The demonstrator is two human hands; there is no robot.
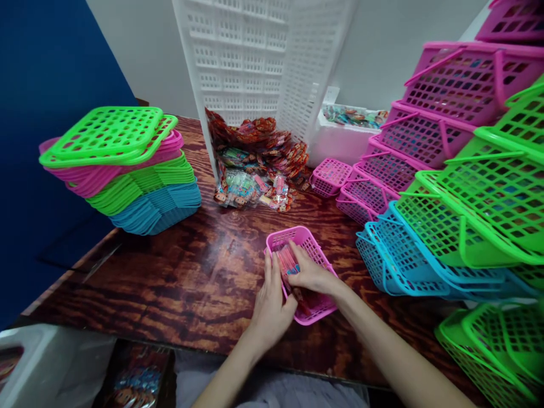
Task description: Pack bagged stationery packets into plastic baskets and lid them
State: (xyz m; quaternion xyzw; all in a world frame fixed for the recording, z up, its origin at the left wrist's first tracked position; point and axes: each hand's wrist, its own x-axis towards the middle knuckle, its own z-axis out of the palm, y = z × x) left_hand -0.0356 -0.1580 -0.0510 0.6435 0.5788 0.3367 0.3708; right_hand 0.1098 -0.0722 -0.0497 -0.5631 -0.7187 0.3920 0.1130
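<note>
At the far left sits a leaning stack of flat lattice trays (123, 170) of glossy moulded plastic: neon green on top, pink under it, then green again and blue at the bottom, all with square holes and rounded corners. They rest on a wooden table (191, 272) with a dark, swirling grain and a shiny varnish.

Behind the middle stands a tall white perforated crate (255, 68), rigid and grid-walled, and at its foot spills a heap of crinkly foil packets (259, 164), mostly red with some pale ones.

In front of these, near the table's close edge, lies the small pink basket (317, 249), a rectangular mesh tub. The left hand (270, 306) clasps its left wall, fingers together outside and thumb turned inward. The right hand (310, 275) lies over the basket with its fingers laid on the thin red packets (287, 262) inside; whether it pinches one I cannot tell.

Further right are another little pink basket (330, 175), a matte white foam box (344, 144), then nested, tilted stacks of handled baskets in pink (425, 130), blue (399, 260) and green (488, 192).
</note>
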